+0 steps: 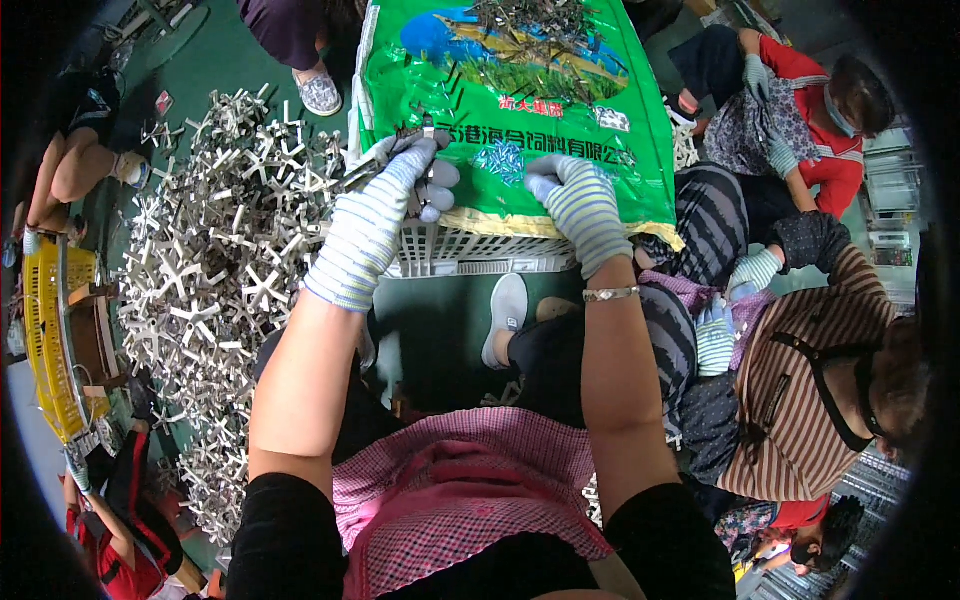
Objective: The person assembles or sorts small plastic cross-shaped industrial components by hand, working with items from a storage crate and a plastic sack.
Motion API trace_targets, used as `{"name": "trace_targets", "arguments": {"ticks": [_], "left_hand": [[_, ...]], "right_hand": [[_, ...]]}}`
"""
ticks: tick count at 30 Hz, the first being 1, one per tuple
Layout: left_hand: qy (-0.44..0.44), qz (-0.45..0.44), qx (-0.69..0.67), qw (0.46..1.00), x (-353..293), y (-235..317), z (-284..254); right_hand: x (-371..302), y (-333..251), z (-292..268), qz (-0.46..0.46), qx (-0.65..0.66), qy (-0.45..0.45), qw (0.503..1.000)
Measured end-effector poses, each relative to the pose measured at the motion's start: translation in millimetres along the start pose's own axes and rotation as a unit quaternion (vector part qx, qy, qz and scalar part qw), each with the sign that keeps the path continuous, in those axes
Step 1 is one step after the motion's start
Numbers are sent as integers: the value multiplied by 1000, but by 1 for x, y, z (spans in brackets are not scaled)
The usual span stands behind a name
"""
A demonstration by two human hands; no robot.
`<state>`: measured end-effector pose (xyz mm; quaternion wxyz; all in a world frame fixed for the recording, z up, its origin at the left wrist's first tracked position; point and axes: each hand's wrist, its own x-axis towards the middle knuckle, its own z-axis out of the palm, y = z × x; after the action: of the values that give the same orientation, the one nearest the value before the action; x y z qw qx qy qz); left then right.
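Observation:
My left hand (388, 208), in a striped glove, is closed around a grey metal piece with thin arms (368, 168), which sticks out to the left of the fingers. Its full shape is hidden by the hand. To the right, my right hand (578, 200), also gloved, has its fingers bent together in a pinch beside a small heap of bluish, shiny pins or screws (500, 160). Whatever those fingers hold is too small or hidden to name. Both hands are over a green printed sack (400, 75), spread over a white slatted crate (470, 255).
A large pile of star-shaped metal pieces (215, 270) covers the floor at left. Dark small parts (535, 18) lie on the sack's far end. Co-workers sit close at right, one in a striped top (815, 400). A yellow crate (50, 330) stands far left.

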<state>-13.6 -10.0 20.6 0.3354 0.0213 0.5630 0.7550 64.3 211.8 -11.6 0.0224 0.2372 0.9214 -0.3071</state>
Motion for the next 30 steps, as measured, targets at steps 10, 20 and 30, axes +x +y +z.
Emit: {"name": "trace_targets", "arguments": {"ticks": [10, 20, 30], "left_hand": [[-33, 10, -24, 999, 0, 2, 2], [-15, 42, 56, 997, -6, -7, 10], [24, 30, 108, 993, -8, -11, 28]], "right_hand": [[0, -9, 6, 7, -167, 11, 986], [-14, -20, -2, -19, -137, 31, 990], [-17, -23, 10, -88, -49, 135, 986]]}}
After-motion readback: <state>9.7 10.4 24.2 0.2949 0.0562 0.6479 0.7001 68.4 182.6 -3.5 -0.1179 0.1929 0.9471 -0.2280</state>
